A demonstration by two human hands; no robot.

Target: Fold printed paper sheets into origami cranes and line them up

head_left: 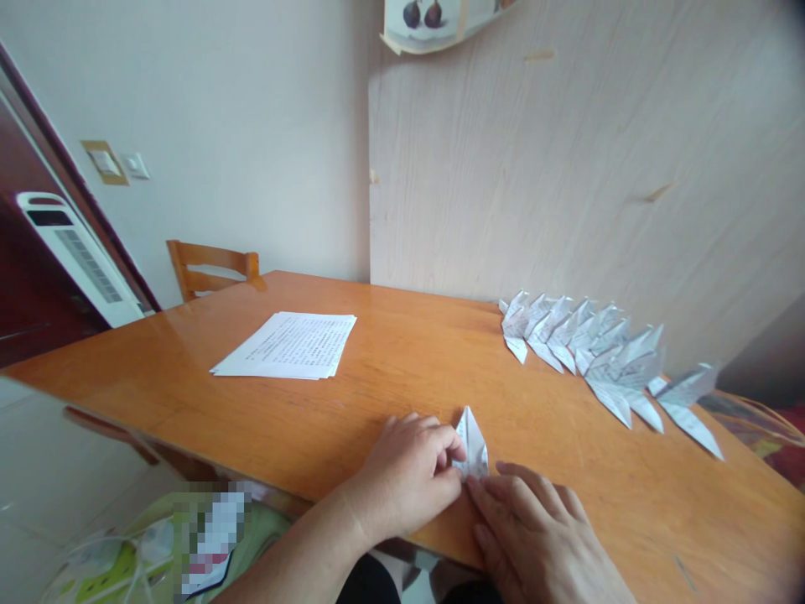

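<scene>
A small piece of folded paper (pixel 476 446), pointed at the top and printed with writing, lies on the wooden table (pixel 402 352) near its front edge. Curled around the left side of this paper, my left hand (pixel 415 466) grips it between thumb and fingers. From the right, my right hand (pixel 534 520) lies low over the table with its fingers stretched out. Its index fingertip touches the paper's lower edge. Part of the paper's bottom is hidden by my fingers.
Several folded paper pieces (pixel 610 352) stand in a row at the back right. A stack of printed sheets (pixel 289 346) lies at the left. Beyond the table is a wooden chair (pixel 214 262). Below the front edge sits a green stool (pixel 264 520) with cables and a power strip.
</scene>
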